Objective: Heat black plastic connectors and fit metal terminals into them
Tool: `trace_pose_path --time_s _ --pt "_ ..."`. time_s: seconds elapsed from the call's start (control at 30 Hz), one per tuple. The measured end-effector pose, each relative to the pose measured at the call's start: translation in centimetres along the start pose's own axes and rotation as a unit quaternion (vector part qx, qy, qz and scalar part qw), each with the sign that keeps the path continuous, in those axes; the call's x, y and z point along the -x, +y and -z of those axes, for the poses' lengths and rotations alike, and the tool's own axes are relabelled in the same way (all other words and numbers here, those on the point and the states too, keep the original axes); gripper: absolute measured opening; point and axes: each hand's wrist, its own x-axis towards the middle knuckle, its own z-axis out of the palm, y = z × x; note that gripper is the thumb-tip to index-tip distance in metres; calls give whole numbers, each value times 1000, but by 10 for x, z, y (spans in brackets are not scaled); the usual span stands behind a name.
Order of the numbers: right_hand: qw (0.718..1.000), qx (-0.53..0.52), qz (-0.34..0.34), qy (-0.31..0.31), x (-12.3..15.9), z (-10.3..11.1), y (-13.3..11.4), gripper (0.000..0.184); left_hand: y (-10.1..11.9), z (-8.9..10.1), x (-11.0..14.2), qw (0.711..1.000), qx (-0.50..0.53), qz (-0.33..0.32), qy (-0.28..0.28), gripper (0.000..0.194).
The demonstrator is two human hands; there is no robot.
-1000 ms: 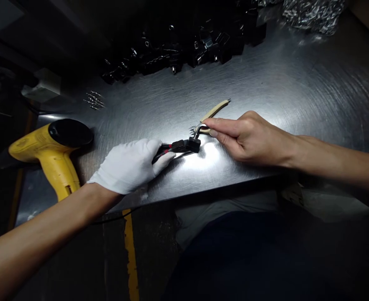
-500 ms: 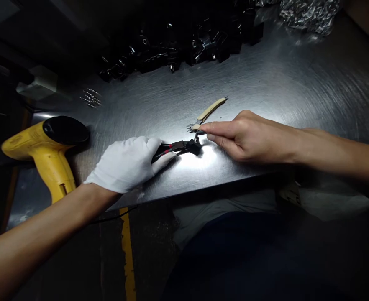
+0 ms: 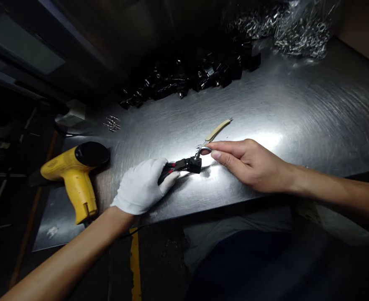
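My left hand (image 3: 140, 186), in a white glove, is closed around the black and red handles of pliers (image 3: 181, 164). The jaws meet a small black block (image 3: 196, 166) just above the metal table, apparently gripping it. A bright metal post rises from the block and joins a curved metal ring (image 3: 205, 150). My bare right hand (image 3: 249, 163) pinches the ring's right side between thumb and forefinger. Behind the ring lie cutters (image 3: 218, 129) with cream handles, partly hidden by the ring and fingers.
A yellow pistol-shaped device (image 3: 78, 175) lies left of my glove. Several thin metal pieces (image 3: 112, 123) are behind it. Dark parts (image 3: 184, 79) form a heap along the back. Clear bags of metal fittings (image 3: 303, 35) sit at back right. The table's front edge (image 3: 209, 209) runs below my hands.
The whole view has shifted, so the scene appears lower and mostly further right. The ring between block and right fingers now shows more fully. Both hands keep their hold.
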Motion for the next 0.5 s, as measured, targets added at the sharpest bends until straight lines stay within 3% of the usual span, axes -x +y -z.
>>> trace_pose_path --time_s 0.2,0.37,0.5 --pt "983 -170 -59 20 3 -17 0 35 -3 -5 4 998 48 3 49 53" --pt "964 -242 -97 46 2 -28 -5 34 -3 -8 5 996 62 21 67 54" --pt "936 -314 -154 33 1 -29 -16 32 -4 -10 6 994 69 18 84 51"
